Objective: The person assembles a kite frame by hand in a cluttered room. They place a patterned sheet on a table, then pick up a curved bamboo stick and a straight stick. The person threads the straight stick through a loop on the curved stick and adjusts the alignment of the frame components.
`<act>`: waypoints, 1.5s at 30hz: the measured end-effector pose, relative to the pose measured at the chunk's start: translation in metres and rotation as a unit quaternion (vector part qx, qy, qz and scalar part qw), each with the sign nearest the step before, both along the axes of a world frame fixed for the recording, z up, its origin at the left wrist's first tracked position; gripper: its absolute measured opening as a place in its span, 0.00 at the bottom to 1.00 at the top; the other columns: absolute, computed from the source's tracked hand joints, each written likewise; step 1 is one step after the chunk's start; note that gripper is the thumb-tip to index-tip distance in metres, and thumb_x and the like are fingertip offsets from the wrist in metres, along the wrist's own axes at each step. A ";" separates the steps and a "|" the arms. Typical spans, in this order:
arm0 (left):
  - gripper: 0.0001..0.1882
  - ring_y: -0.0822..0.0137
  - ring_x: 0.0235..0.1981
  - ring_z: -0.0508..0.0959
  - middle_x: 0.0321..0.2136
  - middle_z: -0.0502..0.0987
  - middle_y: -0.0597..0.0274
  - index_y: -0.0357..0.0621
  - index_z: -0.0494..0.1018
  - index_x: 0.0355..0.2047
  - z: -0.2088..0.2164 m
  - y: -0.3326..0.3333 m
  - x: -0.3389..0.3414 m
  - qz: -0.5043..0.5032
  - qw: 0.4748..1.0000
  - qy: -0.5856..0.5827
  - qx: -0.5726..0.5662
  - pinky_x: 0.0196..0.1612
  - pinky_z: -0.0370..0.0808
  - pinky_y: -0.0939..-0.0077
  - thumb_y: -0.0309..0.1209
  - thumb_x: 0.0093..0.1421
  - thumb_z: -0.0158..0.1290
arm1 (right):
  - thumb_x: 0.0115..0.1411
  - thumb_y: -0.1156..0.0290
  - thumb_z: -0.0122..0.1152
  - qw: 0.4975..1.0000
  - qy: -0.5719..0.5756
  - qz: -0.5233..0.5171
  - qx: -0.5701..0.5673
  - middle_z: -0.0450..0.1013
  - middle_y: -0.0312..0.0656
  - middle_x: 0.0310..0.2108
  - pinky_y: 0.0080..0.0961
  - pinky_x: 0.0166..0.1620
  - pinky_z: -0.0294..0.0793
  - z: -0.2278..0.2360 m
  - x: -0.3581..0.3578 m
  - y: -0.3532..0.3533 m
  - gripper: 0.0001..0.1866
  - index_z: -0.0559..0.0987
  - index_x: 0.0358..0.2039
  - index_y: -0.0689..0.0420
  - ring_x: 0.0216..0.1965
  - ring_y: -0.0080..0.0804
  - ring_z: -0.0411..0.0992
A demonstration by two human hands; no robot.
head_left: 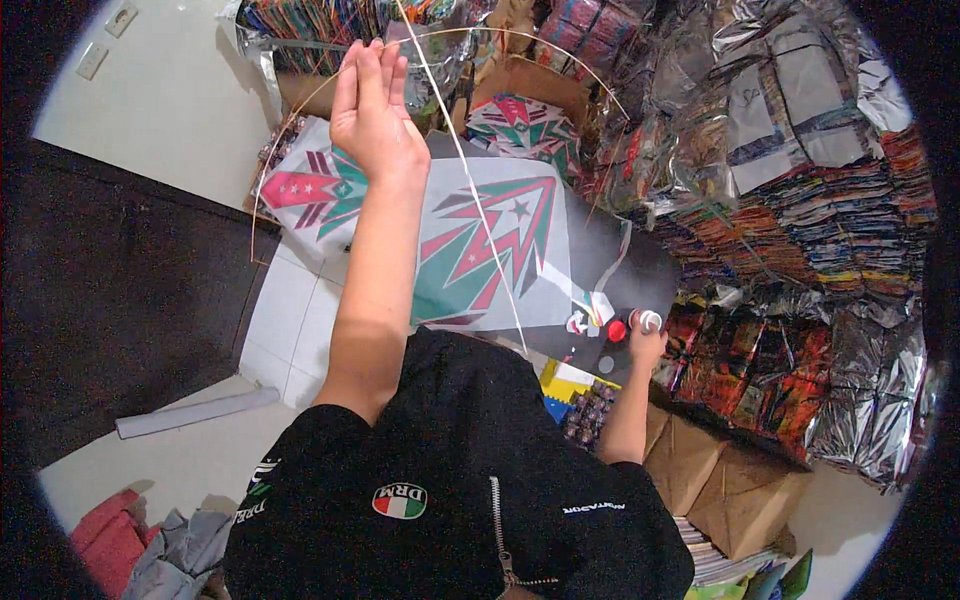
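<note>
My left hand (378, 125) is raised at the upper middle, its fingers closed round a thin bowed stick (497, 30). A long straight stick (462, 155) crosses the bow and slants down to my chest; together they look like a kite frame. Beneath lies a white sheet (555, 270) printed with red and green zigzags and stars. At the right, my right hand (648, 345) grips a small white round container (645, 320), whose contents I cannot make out. Next to it sit a red round lid (616, 331) and crumpled white scraps (577, 322).
Stacks of plastic-wrapped printed sheets (840, 225) crowd the right side. More printed sheets fill a cardboard box (530, 75) at the back. A brown carton (740, 485) stands at lower right. A white tube (198, 413) and red and grey cloths (110, 535) lie lower left.
</note>
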State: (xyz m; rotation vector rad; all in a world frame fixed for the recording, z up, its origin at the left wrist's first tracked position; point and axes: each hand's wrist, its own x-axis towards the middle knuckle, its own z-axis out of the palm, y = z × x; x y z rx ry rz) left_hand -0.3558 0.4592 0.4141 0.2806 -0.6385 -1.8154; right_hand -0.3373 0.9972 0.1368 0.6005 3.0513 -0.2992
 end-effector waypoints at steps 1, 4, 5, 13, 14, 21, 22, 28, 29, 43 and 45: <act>0.18 0.63 0.45 0.83 0.46 0.80 0.53 0.32 0.72 0.54 0.000 0.001 -0.001 0.000 1.000 0.005 -0.005 0.51 0.81 0.69 0.28 0.67 0.58 | 0.58 0.34 0.58 1.000 -0.009 0.007 -0.012 0.66 0.67 0.60 0.49 0.61 0.69 0.000 -0.005 0.000 0.39 0.81 0.53 0.57 0.59 0.65 0.68; 0.18 0.63 0.44 0.83 0.46 0.80 0.52 0.31 0.73 0.53 0.000 0.005 -0.001 0.000 1.000 0.011 -0.007 0.50 0.81 0.69 0.28 0.66 0.59 | 0.58 0.34 0.57 0.999 -0.034 0.022 -0.011 0.69 0.67 0.57 0.49 0.58 0.71 -0.013 -0.009 0.015 0.38 0.82 0.52 0.55 0.56 0.66 0.71; 0.18 0.62 0.45 0.83 0.46 0.80 0.52 0.33 0.73 0.53 -0.003 0.003 -0.001 -0.002 1.000 0.014 -0.009 0.50 0.82 0.68 0.28 0.66 0.59 | 0.58 0.34 0.56 0.999 -0.037 0.029 -0.008 0.70 0.67 0.56 0.49 0.57 0.72 -0.016 -0.014 0.017 0.37 0.82 0.52 0.55 0.55 0.66 0.71; 0.16 0.60 0.44 0.83 0.45 0.81 0.52 0.35 0.73 0.52 -0.005 0.003 0.005 0.010 1.000 0.012 -0.018 0.49 0.82 0.67 0.27 0.66 0.59 | 0.56 0.36 0.61 0.996 -0.058 0.036 -0.053 0.78 0.65 0.42 0.48 0.53 0.74 -0.025 -0.023 0.021 0.38 0.82 0.49 0.61 0.47 0.60 0.77; 0.16 0.61 0.44 0.83 0.44 0.81 0.52 0.35 0.74 0.52 -0.004 0.005 0.003 0.007 1.000 0.009 -0.013 0.49 0.83 0.67 0.27 0.66 0.59 | 0.55 0.36 0.61 0.996 -0.060 0.043 -0.056 0.77 0.65 0.45 0.49 0.53 0.74 -0.030 -0.023 0.033 0.38 0.83 0.49 0.59 0.48 0.62 0.76; 0.15 0.65 0.42 0.83 0.43 0.81 0.52 0.31 0.76 0.49 -0.004 0.010 -0.001 0.022 0.999 -0.009 -0.042 0.46 0.83 0.71 0.28 0.66 0.59 | 0.55 0.41 0.67 0.994 0.004 0.106 0.004 0.75 0.63 0.50 0.46 0.59 0.71 0.014 -0.022 0.036 0.35 0.84 0.45 0.64 0.55 0.60 0.72; 0.14 0.65 0.41 0.83 0.42 0.82 0.52 0.30 0.77 0.49 -0.002 0.012 -0.002 0.029 0.998 -0.015 -0.058 0.46 0.83 0.72 0.27 0.66 0.58 | 0.56 0.45 0.67 0.994 0.036 0.100 -0.005 0.72 0.64 0.54 0.46 0.61 0.69 0.036 -0.018 0.020 0.32 0.83 0.47 0.62 0.58 0.59 0.70; 0.12 0.70 0.36 0.84 0.37 0.84 0.54 0.30 0.79 0.46 0.011 0.030 0.001 0.041 0.986 -0.085 -0.136 0.44 0.82 0.76 0.26 0.66 0.58 | 0.65 0.57 0.61 0.881 0.323 0.290 -0.188 0.67 0.60 0.62 0.44 0.67 0.60 0.253 -0.017 -0.155 0.25 0.79 0.56 0.61 0.65 0.52 0.64; 0.12 0.71 0.36 0.84 0.36 0.84 0.55 0.30 0.79 0.46 0.013 0.034 0.000 0.038 0.984 -0.092 -0.148 0.44 0.82 0.77 0.26 0.66 0.58 | 0.66 0.55 0.60 0.841 0.345 0.342 -0.240 0.65 0.60 0.63 0.45 0.68 0.58 0.286 -0.005 -0.193 0.25 0.79 0.56 0.60 0.66 0.52 0.63; 0.10 0.73 0.38 0.83 0.38 0.85 0.58 0.34 0.82 0.44 0.009 0.054 0.009 0.003 0.985 -0.098 -0.139 0.44 0.81 0.81 0.25 0.65 0.59 | 0.60 0.44 0.60 0.565 0.249 0.754 -0.222 0.57 0.51 0.71 0.57 0.71 0.46 0.351 0.094 -0.387 0.27 0.79 0.59 0.31 0.73 0.56 0.48; 0.10 0.73 0.38 0.83 0.39 0.84 0.58 0.34 0.82 0.44 0.010 0.052 0.013 0.006 0.985 -0.101 -0.141 0.45 0.81 0.81 0.26 0.66 0.59 | 0.60 0.44 0.59 0.565 0.249 0.758 -0.209 0.57 0.51 0.71 0.57 0.71 0.45 0.349 0.094 -0.391 0.26 0.78 0.59 0.31 0.73 0.56 0.48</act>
